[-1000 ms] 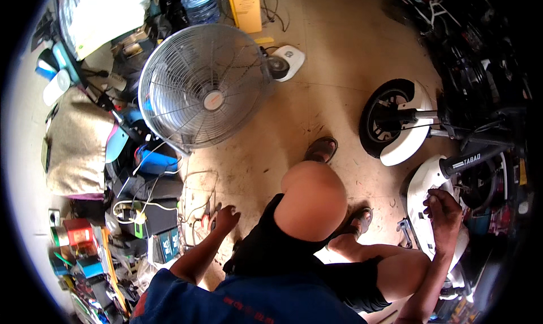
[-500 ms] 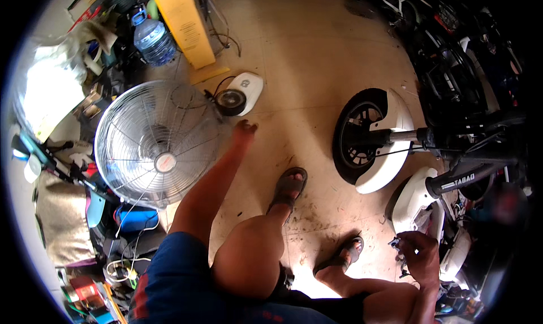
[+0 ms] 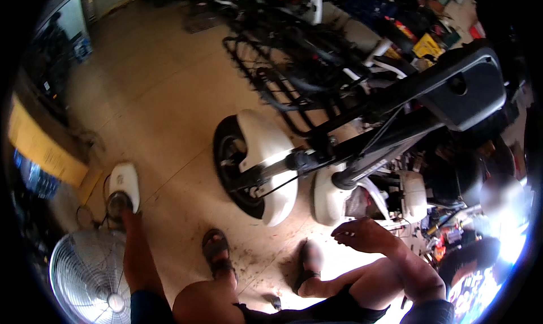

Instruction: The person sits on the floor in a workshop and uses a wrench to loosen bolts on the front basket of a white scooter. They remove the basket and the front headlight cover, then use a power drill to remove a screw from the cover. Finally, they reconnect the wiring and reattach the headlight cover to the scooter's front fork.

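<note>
My left hand [image 3: 132, 217] reaches down on the left to a round dark lamp-like part [image 3: 119, 202], which lies against a rounded white panel [image 3: 125, 179] on the floor. Its fingers are too small and dark to make out, so its grip cannot be told. My right hand [image 3: 363, 235] is closed, fingers curled, in front of a white shell [image 3: 329, 202] on the scooter. Something small and pale shows at its fingertips, its kind unclear. The black scooter's front wheel [image 3: 227, 148], under a white mudguard [image 3: 281, 195], stands in the middle.
A metal-grilled fan [image 3: 85, 279] stands at the lower left, close to my left forearm. Beyond it lean a yellow carton [image 3: 42, 140] and a large blue water bottle [image 3: 35, 174]. A black rack [image 3: 283, 103] and piled parts crowd the far right.
My view has swung right, bringing more of the scooter in. My left hand has moved from beside the fan to the round part. My right hand has turned, fingers now pointing left.
</note>
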